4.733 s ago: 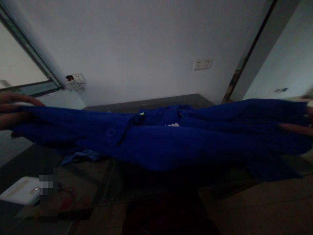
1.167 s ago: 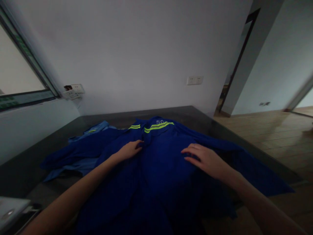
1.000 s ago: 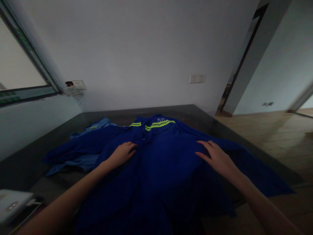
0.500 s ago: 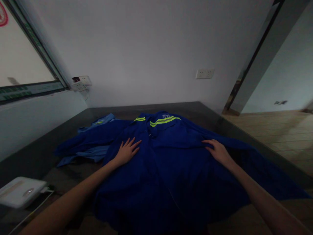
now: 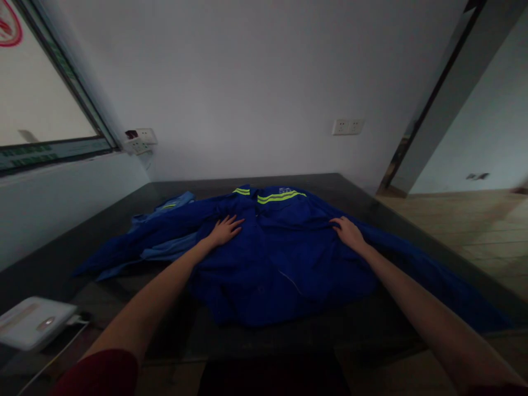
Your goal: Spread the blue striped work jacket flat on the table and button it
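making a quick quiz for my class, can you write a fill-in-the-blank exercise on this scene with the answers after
The left hand and right hand both touch a dark ____ jacket. The lighter cloth lies partly ____ one sleeve. The box at the lower left is ____ in color.

Missing words: blue; under; white.

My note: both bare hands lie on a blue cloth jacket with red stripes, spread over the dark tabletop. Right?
Not red: the head view shows yellow-green stripes on the blue cloth jacket. The bare left hand and right hand do lie on it.
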`<control>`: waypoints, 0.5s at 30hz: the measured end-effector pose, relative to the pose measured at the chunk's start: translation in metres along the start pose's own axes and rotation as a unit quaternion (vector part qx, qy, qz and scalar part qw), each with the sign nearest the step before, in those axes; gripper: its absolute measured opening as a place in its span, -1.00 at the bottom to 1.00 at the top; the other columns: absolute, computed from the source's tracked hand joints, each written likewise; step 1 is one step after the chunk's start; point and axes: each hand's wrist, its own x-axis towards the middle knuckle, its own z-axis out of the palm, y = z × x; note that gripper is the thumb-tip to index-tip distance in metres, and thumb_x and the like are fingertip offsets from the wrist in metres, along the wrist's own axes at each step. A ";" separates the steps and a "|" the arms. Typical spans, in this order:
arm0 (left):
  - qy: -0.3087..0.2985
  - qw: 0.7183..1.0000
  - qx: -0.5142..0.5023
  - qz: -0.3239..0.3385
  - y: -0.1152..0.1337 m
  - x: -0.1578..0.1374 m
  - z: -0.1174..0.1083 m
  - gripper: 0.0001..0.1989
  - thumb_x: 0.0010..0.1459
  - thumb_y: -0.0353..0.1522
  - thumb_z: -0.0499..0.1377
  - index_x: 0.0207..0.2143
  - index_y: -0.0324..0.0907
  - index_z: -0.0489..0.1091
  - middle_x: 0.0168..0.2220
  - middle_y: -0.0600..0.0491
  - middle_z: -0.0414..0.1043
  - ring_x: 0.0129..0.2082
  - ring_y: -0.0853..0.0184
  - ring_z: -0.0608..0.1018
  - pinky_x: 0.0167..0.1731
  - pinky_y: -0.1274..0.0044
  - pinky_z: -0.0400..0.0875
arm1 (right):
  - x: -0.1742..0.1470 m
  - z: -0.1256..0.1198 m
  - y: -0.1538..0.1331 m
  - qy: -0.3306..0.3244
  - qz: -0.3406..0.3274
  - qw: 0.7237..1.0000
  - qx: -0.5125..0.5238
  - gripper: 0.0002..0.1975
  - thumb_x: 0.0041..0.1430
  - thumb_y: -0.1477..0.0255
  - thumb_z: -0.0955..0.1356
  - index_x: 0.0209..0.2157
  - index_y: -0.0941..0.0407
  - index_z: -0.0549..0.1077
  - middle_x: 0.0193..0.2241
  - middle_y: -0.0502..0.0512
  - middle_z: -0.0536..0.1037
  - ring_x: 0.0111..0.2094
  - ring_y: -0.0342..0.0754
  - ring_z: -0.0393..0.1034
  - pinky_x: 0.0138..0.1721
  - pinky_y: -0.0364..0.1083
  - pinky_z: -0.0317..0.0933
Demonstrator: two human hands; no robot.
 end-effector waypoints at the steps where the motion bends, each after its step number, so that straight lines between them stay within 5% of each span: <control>1: 0.001 1.000 -0.001 0.009 0.000 -0.003 0.000 -0.49 0.32 -0.15 -0.24 0.27 -0.02 0.00 0.32 -0.08 -0.08 0.29 -0.03 -0.02 0.16 0.05 -0.08 | -0.002 0.000 0.000 -0.011 -0.006 1.000 0.004 -0.70 0.20 0.50 0.24 -0.06 0.10 0.44 -0.09 0.21 0.43 -0.06 0.08 0.37 -0.04 0.02 0.24; 8: -0.023 0.998 -0.005 0.066 0.006 -0.047 -0.005 -0.49 0.30 -0.17 -0.16 0.27 -0.04 0.01 0.32 -0.07 -0.09 0.30 0.10 0.01 0.20 0.08 -0.10 | -0.036 -0.035 0.022 -0.094 -0.093 0.988 0.085 -0.64 0.21 0.32 0.22 0.02 0.09 0.38 -0.02 0.15 0.48 0.01 0.07 0.36 0.04 0.00 0.20; 12: -0.035 0.995 -0.042 0.086 0.024 -0.084 -0.023 -0.49 0.29 -0.14 -0.12 0.24 -0.07 0.07 0.30 -0.08 -0.01 0.28 0.13 0.09 0.20 0.12 -0.05 | -0.046 -0.075 0.049 -0.069 0.022 0.997 -0.019 -0.51 0.17 0.25 0.27 0.12 0.09 0.27 -0.10 0.20 0.52 -0.12 0.11 0.44 -0.12 0.03 0.30; 15: -0.071 0.988 -0.078 0.117 0.049 -0.114 -0.041 -0.48 0.28 -0.09 -0.11 0.25 0.01 0.04 0.31 -0.04 -0.03 0.29 0.14 0.07 0.22 0.12 -0.09 | -0.049 -0.094 0.053 -0.139 0.101 0.972 -0.161 -0.41 -0.04 0.34 0.43 0.07 0.09 0.32 -0.07 0.27 0.49 -0.07 0.22 0.41 -0.14 0.09 0.30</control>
